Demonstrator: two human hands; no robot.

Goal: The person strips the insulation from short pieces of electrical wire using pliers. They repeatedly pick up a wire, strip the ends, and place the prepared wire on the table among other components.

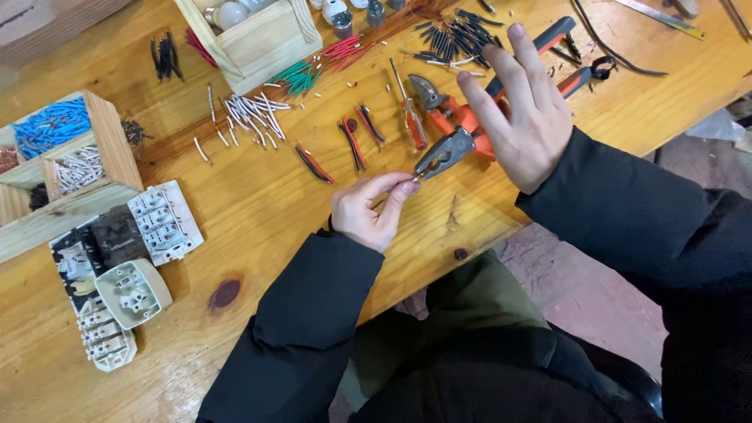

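Varnished pine bench, orange-toned, seen from above; the person sits at its near edge, dark sleeves and olive trousers below.

Right hand holds orange-and-black-handled steel pliers over the middle of the bench, nose pointing down toward the near edge. Grip is loose: palm and thumb carry the handles, fingers splayed straight out, so the handles spread and the jaws stand slightly apart. Looks like it's held that way to let the nose open onto the work.

Left hand sits just below the pliers nose, thumb and forefinger pinched shut on a short thin wire piece. Only its pale tip shows past the fingertips, right at the jaws; colour of the rest is hidden. Pinch that close to the end presumably keeps it steady.

Nearby: orange-handled wire cutters and a small red screwdriver lie just beyond. Cut wire sorted in piles by colour: white, green, black, red-black pairs. Wooden compartment tray at left edge, white socket modules beside it.
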